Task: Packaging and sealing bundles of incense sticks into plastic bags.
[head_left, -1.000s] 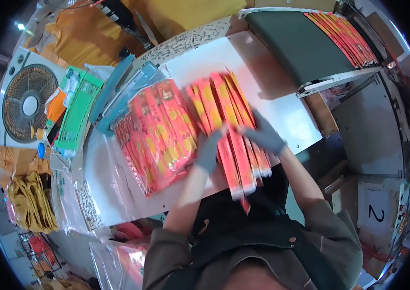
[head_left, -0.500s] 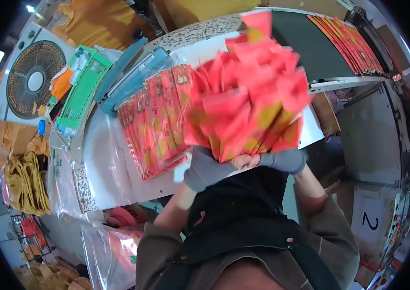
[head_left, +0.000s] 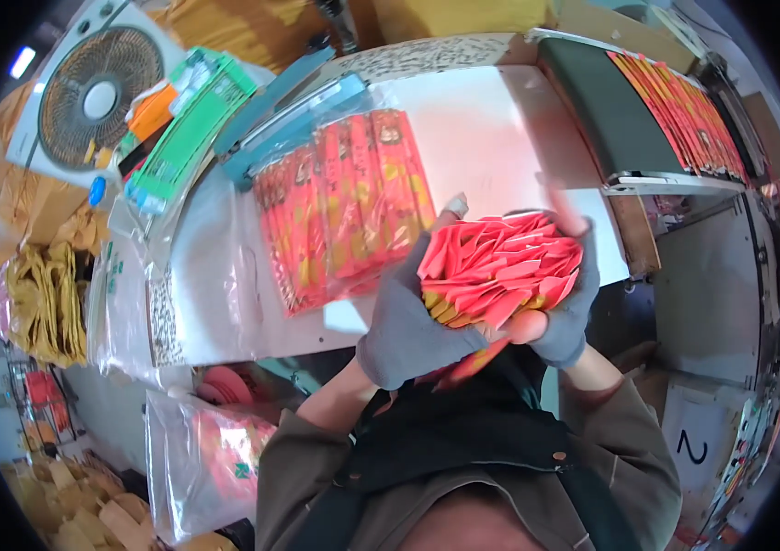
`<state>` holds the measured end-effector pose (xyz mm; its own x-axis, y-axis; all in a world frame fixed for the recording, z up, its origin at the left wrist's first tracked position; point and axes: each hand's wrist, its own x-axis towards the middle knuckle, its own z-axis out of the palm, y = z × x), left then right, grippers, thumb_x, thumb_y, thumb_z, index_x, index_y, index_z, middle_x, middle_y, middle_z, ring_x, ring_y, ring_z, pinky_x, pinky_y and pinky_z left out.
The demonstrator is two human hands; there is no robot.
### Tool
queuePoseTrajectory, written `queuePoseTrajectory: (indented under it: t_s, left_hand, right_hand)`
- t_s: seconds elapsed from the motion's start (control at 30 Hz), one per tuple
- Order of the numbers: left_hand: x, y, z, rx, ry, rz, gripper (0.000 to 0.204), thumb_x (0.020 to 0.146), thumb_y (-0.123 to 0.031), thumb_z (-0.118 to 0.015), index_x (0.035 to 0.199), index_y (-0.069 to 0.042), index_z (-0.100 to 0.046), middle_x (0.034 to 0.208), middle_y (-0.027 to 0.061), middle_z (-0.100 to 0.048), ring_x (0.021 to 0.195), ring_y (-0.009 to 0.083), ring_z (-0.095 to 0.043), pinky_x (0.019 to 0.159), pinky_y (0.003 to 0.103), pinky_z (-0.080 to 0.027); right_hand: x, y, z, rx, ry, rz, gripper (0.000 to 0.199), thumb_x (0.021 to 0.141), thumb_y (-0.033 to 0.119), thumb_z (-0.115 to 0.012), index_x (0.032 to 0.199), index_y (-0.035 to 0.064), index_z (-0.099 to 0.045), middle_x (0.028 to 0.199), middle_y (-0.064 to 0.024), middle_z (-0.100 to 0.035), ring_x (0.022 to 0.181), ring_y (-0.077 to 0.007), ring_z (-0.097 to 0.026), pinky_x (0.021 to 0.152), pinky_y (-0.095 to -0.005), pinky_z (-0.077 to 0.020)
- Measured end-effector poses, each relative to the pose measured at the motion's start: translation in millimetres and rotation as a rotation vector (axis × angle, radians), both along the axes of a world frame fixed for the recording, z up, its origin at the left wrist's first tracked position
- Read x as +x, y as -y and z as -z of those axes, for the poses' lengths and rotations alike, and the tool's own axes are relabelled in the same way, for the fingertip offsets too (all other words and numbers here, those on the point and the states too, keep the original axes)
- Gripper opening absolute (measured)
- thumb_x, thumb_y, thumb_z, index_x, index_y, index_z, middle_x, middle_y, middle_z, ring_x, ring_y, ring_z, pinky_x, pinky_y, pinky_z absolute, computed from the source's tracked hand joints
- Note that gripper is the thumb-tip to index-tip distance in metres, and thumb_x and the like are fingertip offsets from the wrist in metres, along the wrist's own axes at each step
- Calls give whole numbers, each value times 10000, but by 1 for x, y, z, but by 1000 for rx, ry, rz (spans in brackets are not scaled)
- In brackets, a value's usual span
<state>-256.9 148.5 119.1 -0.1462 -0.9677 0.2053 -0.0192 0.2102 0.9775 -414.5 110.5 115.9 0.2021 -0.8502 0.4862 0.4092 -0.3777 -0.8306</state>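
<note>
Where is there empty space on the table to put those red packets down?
Bare white tabletop lies between the clear bag of red-and-yellow packets and the dark conveyor belt. The left end is crowded with plastic bags.

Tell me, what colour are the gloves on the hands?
Grey gloves on both the left hand and right hand, seen in the head view.

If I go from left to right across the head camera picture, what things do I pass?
Round fan → green packet → bagged red packets on the table → red bundle in both hands → conveyor belt carrying red packets.
</note>
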Motion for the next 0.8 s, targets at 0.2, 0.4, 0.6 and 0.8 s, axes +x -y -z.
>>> queuePoseTrajectory:
  t_s: [0.2, 0.4, 0.6, 0.8]
  left_hand:
    - [18, -10, 79, 405, -461, 140, 637, 802, -319, -688, 1264, 5, -393, 1187, 75, -507, 1106, 167, -487, 943, 314, -396]
    - [68, -46, 106, 235, -274, -178, 606, 874, -363, -581, 1319, -14, -361, 1216, 61, -454, 1124, 144, -438, 943, 288, -372]
    - [295, -131, 112, 100, 483, -723, 301, 823, 26, -524, 1109, -32, -598, 1067, 61, -638, 1032, 131, -565, 909, 273, -411]
    - [366, -167, 128, 371, 1227, -658, 525, 721, -123, -658, 1220, -70, -503, 1284, 118, -471, 1180, 311, -452, 988, 364, -390]
  right_hand:
    - [27, 60, 38, 408, -270, -834, 497, 722, 239, -737, 1106, -44, -597, 1160, -184, -589, 1106, -246, -552, 962, -343, -412]
    - [110, 67, 56, 261, -665, -1011, 154, 780, 66, -631, 882, -45, -660, 890, -105, -660, 874, -189, -609, 850, -323, -457]
    - [130, 63, 71, 155, -670, -1019, 130, 782, 73, -648, 854, -35, -663, 842, -80, -654, 827, -142, -598, 777, -271, -451]
    - [128, 66, 69, 216, -734, -947, 143, 774, 82, -651, 873, -19, -675, 881, -77, -666, 861, -146, -601, 797, -276, -451]
